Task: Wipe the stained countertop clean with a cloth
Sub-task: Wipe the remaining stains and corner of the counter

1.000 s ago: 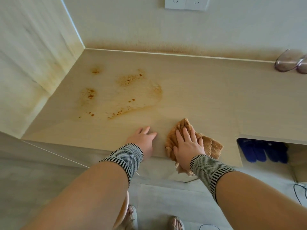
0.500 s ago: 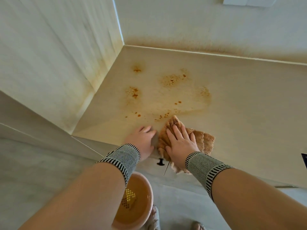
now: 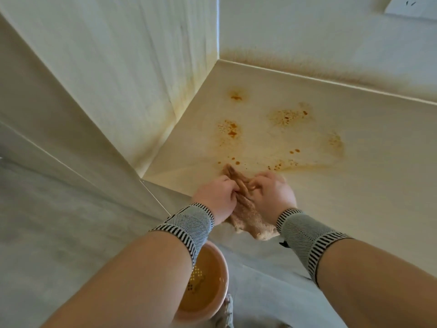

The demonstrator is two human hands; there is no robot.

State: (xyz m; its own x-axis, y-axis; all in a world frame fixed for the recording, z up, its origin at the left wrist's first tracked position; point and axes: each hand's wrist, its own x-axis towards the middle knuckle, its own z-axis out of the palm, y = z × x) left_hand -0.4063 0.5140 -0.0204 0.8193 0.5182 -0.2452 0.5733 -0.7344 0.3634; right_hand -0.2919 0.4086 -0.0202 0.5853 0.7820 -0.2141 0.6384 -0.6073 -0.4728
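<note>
1. Nearest, a round pinkish bowl sits low on the floor, well below the front edge of the countertop and partly hidden by the left forearm; it holds an orange-brown liquid.
2. Both wrists wear grey knit bands with black-and-white striped cuffs, the left wrist band and the right wrist band, just short of the countertop's front edge.
3. The left hand is curled, its fingers pinching a fold of the cloth at the countertop's front edge.
4. The right hand is likewise curled, gripping the same cloth just beside the left hand; the two hands nearly touch.
5. The cloth is tan and nubbly. It is bunched between the hands, its lower end hangs over the countertop's front edge, and its upper tip lies on the surface by the nearest spots.
6. Beyond the hands, orange-brown stains spread across the pale countertop in several patches and small drops, between the cloth and the back wall.
7. Farthest, a brownish band runs along the wall where it meets the countertop, and a white socket plate shows at the wall's upper right.
</note>
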